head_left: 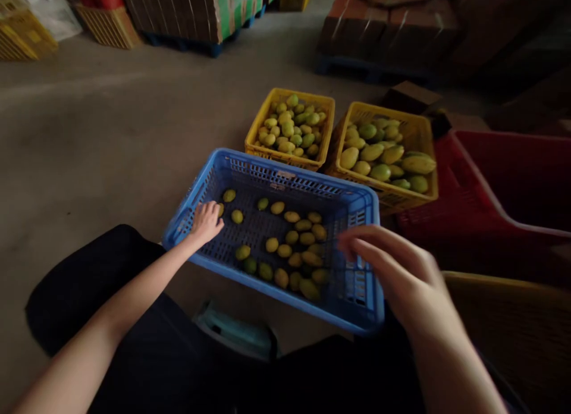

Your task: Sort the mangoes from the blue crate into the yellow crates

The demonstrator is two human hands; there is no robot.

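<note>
A blue plastic crate (285, 179) stands before me with small yellow-green oval fruits, which look like mangoes, on its floor. At its left end, my left hand (207, 222) has its fingers curled over one mango (220, 209), which is partly hidden. Two more mangoes, an upper one (229, 195) and a lower one (237, 216), lie just right of that hand. Over the crate's right end, my right hand (401, 271) is blurred by motion, thumb and fingers apart with nothing visible in them. A cluster of mangoes (307, 238) lies to its left.
Behind the blue crate stand two yellow crates of fruit, one on the left (328, 131) and one on the right (428, 140). A red bin (486, 194) is at the right, above a yellow rim (499, 280). Stacked cartons (392, 33) sit on pallets farther back.
</note>
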